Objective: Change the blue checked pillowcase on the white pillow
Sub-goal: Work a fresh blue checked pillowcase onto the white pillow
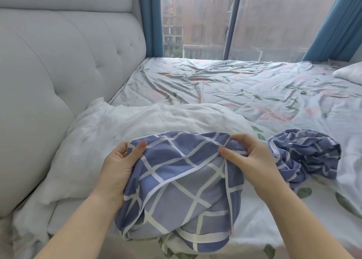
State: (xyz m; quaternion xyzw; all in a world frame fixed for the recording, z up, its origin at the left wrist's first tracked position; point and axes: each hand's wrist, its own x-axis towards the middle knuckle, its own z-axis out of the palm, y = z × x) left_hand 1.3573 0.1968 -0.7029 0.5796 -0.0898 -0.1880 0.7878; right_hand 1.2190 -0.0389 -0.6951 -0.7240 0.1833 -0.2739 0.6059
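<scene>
Two hands share the nearest thing in view, a soft cotton pillowcase in blue with a white check (186, 180), bunched low on the bed in front of me. The left hand (119, 166) has its fingers curled round the case's upper left edge with the thumb on top. The right hand (246, 157) pinches the upper right edge between thumb and fingertips. The hem is stretched between them.

Just beyond lies the bare white pillow (117, 129), rumpled and flat, its left end against the headboard. The case touches its near side but none of the pillow is inside.

I judge the step in hand to be finding and opening the mouth. To do it well I'd want both grips on one layer only, the opening spread wide and turned toward the pillow, then a pillow corner fed deep into a case corner — no twisting.

A second blue checked pillowcase (305, 155) sits crumpled to the right, apart from both hands. Farther off are the creased floral bedsheet (235, 86), the tufted grey padded headboard (58, 63), and a tall window (205, 19) with teal curtains (331, 23).
</scene>
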